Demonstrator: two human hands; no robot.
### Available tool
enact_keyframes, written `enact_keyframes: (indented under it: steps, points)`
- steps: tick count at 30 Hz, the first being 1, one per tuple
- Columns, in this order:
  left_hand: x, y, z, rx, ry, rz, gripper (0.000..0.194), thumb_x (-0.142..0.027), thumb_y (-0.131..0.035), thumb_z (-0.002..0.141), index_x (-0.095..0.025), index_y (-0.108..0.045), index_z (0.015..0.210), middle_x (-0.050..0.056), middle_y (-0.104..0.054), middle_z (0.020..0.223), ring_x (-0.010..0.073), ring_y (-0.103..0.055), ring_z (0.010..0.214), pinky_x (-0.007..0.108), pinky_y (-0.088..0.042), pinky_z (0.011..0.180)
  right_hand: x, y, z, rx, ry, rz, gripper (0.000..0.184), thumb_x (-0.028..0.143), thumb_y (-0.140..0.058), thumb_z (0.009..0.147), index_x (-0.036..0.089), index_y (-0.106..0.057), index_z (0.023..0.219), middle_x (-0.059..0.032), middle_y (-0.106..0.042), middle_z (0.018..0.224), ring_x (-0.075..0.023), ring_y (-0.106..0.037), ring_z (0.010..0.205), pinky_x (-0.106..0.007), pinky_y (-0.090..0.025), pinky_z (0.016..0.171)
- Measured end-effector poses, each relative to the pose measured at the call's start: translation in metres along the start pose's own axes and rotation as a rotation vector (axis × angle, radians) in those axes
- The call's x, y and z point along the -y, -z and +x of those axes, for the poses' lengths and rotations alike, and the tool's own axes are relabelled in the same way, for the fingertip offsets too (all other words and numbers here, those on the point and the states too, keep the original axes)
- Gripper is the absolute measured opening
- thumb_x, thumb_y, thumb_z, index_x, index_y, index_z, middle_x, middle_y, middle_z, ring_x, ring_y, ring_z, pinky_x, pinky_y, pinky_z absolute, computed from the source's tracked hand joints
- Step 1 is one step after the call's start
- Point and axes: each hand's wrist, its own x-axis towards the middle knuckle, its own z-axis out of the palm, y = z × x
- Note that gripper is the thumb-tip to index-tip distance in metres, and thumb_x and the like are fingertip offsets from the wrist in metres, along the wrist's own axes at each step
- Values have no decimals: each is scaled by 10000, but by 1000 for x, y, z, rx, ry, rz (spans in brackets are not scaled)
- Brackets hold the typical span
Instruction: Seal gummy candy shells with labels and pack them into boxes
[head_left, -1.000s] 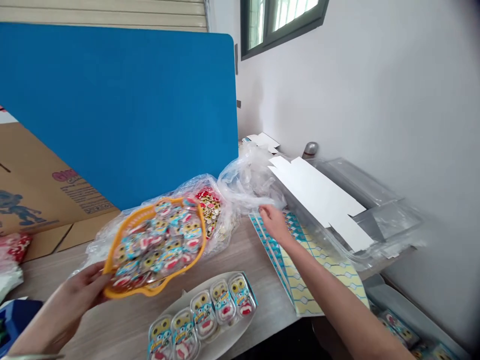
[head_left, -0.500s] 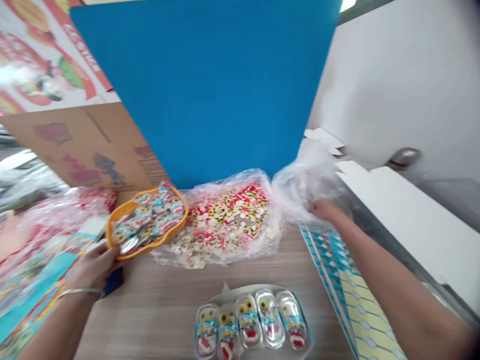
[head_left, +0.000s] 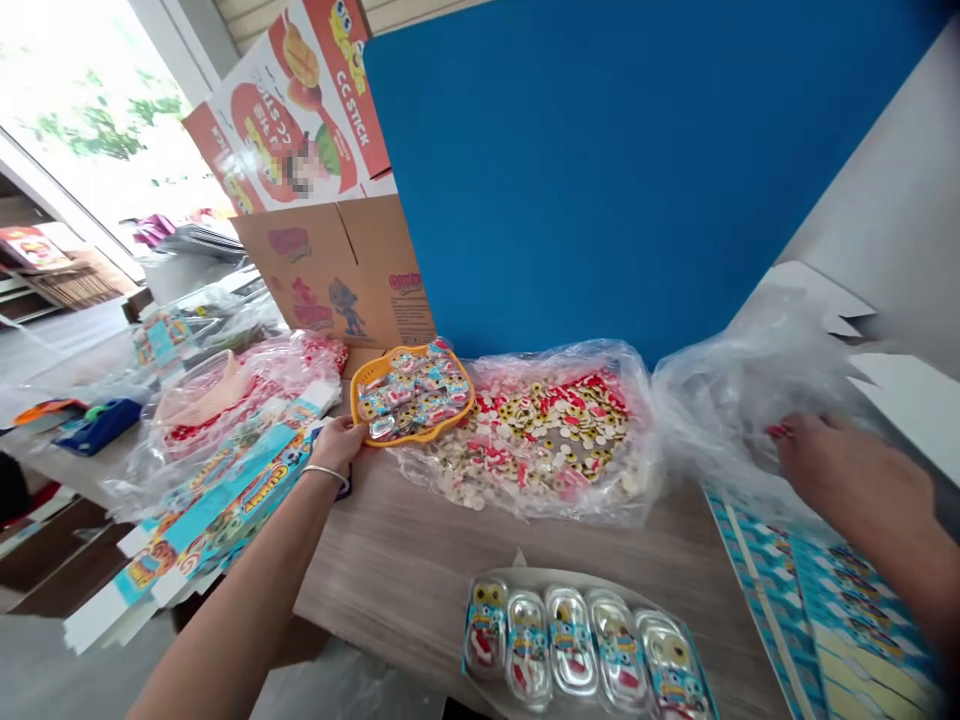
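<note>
Wooden table (head_left: 405, 570) below blue divider panel (head_left: 600, 170); on it, clear bag (head_left: 555, 440) of gummy pieces, white tray (head_left: 577, 645) of gummy pkgs. Orange basket (head_left: 412, 393) of pkgs right against bag, L hand (head_left: 337, 445) fingers together, clamped on rim. R hand (head_left: 847, 470) by loose plastic film (head_left: 750, 390), fingers curled, grip unclear.

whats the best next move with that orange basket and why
I'd probably slide the orange basket away from the bag of loose candy with the left hand. Its rim overlaps the bag's edge, and the heaped packs could tip onto it.
</note>
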Motion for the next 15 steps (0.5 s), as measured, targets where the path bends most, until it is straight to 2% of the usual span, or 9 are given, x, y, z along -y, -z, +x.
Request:
enact_keyframes:
  steps: [1, 3, 6, 8, 10, 15]
  points:
    - [-1, -2, 1, 2, 9, -8, 212, -50, -635, 711, -118, -641, 911, 21, -683, 702, 154, -691, 611, 229, -584, 561, 20, 18, -2, -63, 44, 2, 490, 488, -302, 987, 244, -678, 788, -198, -651, 820, -258, -560, 554, -407, -316, 510]
    - [-3, -4, 3, 14, 30, -20, 189, -37, -636, 745, -110, -643, 920, 17, -673, 698, 145, -686, 615, 223, -580, 560, 65, 48, -4, -109, 207, 80, 400, 455, -362, 995, 230, -682, 907, -174, -663, 904, -254, -586, 631, -391, -329, 526]
    - [-10, 2, 11, 33, 67, -19, 109, -81, -650, 839, -95, -650, 947, 19, -672, 740, 130, -674, 636, 236, -582, 574, 125, 75, -4, -137, 372, 242, 252, 344, -434, 977, 217, -647, 937, -107, -661, 888, -239, -615, 703, -359, -385, 575]
    - [-18, 10, 20, 21, 84, -3, 104, -162, -654, 902, -102, -649, 987, 19, -678, 809, 119, -664, 668, 246, -583, 594, 154, 79, -4, -140, 436, 334, 212, 315, -449, 963, 220, -636, 936, -81, -662, 885, -229, -623, 721, -342, -414, 608]
    - [-27, 20, 32, -14, 83, 25, 152, -237, -641, 940, -115, -642, 1031, 23, -679, 887, 116, -659, 712, 256, -584, 622, 173, 78, -8, -121, 494, 406, 211, 305, -442, 960, 222, -635, 942, -76, -671, 901, -228, -633, 747, -338, -441, 647]
    - [-45, 29, 70, -159, 4, 158, 278, -340, -624, 955, -138, -620, 1147, 62, -665, 1056, 153, -662, 847, 317, -595, 715, 191, 72, -22, -47, 558, 508, 237, 289, -437, 971, 224, -651, 1050, -81, -699, 1003, -242, -664, 861, -350, -483, 725]
